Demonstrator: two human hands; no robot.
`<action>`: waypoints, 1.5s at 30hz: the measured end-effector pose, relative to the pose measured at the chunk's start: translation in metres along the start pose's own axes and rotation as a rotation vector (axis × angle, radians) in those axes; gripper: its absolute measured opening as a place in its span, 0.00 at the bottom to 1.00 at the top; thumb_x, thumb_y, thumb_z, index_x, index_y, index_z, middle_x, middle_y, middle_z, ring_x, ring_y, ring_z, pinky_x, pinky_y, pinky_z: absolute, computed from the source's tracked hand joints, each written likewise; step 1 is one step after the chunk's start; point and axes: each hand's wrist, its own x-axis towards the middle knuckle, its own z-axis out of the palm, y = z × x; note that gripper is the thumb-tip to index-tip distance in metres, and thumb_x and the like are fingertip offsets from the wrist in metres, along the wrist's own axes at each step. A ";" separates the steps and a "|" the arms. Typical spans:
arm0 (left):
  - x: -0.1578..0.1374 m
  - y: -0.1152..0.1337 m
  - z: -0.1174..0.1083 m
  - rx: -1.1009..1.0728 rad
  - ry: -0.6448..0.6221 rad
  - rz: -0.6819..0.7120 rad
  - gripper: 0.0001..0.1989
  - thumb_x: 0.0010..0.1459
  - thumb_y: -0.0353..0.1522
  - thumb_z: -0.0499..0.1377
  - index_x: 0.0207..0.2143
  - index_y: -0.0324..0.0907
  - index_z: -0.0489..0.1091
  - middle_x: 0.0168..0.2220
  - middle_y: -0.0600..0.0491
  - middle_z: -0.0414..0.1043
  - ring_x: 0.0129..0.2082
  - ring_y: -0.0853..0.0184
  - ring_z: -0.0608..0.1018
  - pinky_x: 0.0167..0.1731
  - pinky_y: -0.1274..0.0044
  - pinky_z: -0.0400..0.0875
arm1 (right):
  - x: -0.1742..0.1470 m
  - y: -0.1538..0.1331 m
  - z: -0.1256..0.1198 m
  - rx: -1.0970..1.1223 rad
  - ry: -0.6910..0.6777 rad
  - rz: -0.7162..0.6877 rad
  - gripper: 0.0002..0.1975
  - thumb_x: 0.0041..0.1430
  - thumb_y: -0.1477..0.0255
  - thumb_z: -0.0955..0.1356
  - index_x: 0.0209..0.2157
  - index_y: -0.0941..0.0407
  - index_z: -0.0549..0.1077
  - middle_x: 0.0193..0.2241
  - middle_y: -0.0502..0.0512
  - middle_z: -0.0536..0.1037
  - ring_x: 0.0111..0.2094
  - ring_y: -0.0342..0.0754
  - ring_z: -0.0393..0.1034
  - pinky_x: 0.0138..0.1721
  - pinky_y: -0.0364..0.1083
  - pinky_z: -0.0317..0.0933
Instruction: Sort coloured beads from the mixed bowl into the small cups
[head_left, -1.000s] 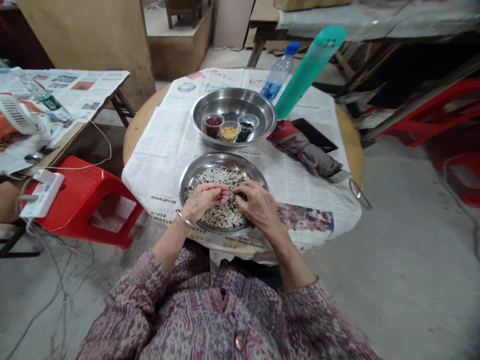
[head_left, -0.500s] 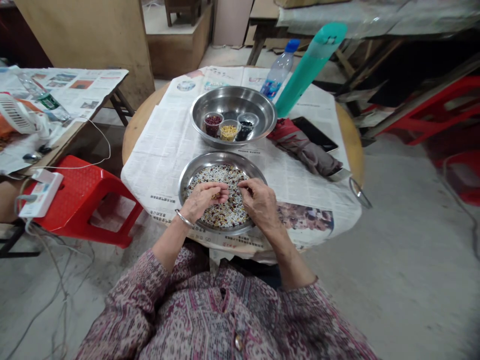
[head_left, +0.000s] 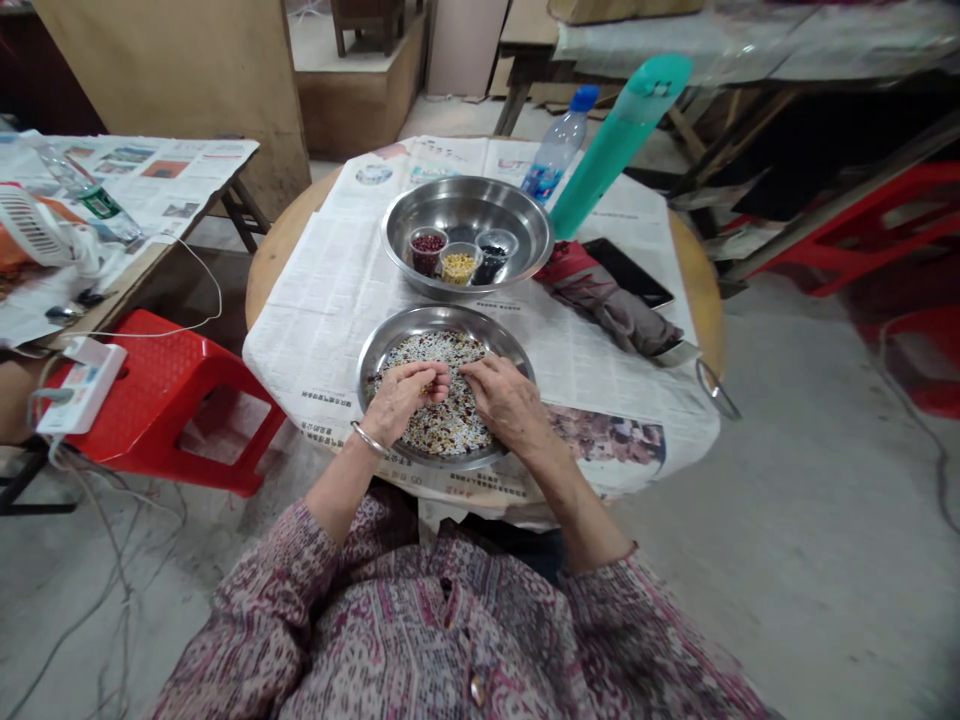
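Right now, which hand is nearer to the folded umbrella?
Right. The right hand is over the right side of the metal dish, left of the folded umbrella; the left hand is over the dish's left side, farther away.

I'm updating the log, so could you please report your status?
Left hand cupped around yellow grains. Right hand over mixed grains. Farther basin beyond both hands, not in the way.

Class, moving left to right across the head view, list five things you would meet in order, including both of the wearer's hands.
White fan, red stool, left hand, right hand, teal container.
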 end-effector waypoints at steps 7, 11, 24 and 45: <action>0.000 0.000 0.000 -0.021 -0.001 -0.009 0.06 0.58 0.24 0.59 0.34 0.30 0.76 0.29 0.48 0.76 0.28 0.73 0.76 0.36 0.76 0.70 | 0.005 -0.003 -0.004 -0.076 -0.028 -0.012 0.11 0.65 0.74 0.62 0.40 0.56 0.76 0.37 0.59 0.77 0.43 0.54 0.70 0.46 0.50 0.64; 0.000 -0.001 -0.001 -0.012 -0.014 0.001 0.07 0.59 0.25 0.59 0.35 0.30 0.76 0.30 0.48 0.76 0.28 0.73 0.76 0.36 0.76 0.70 | 0.007 -0.007 -0.001 -0.105 -0.031 -0.009 0.10 0.64 0.74 0.63 0.38 0.55 0.76 0.37 0.59 0.77 0.43 0.53 0.70 0.43 0.49 0.65; 0.002 -0.005 -0.005 -0.006 -0.042 0.012 0.07 0.58 0.27 0.61 0.36 0.31 0.76 0.30 0.48 0.76 0.29 0.72 0.76 0.38 0.74 0.70 | 0.009 -0.004 0.004 -0.127 -0.008 -0.015 0.08 0.63 0.74 0.63 0.35 0.54 0.74 0.35 0.57 0.76 0.41 0.52 0.69 0.40 0.48 0.63; 0.003 -0.005 -0.005 0.007 -0.039 0.003 0.07 0.57 0.28 0.63 0.36 0.32 0.77 0.30 0.48 0.77 0.28 0.73 0.76 0.38 0.74 0.71 | 0.007 -0.010 -0.001 -0.113 -0.041 -0.003 0.06 0.62 0.73 0.65 0.35 0.55 0.74 0.37 0.57 0.76 0.42 0.51 0.69 0.40 0.47 0.62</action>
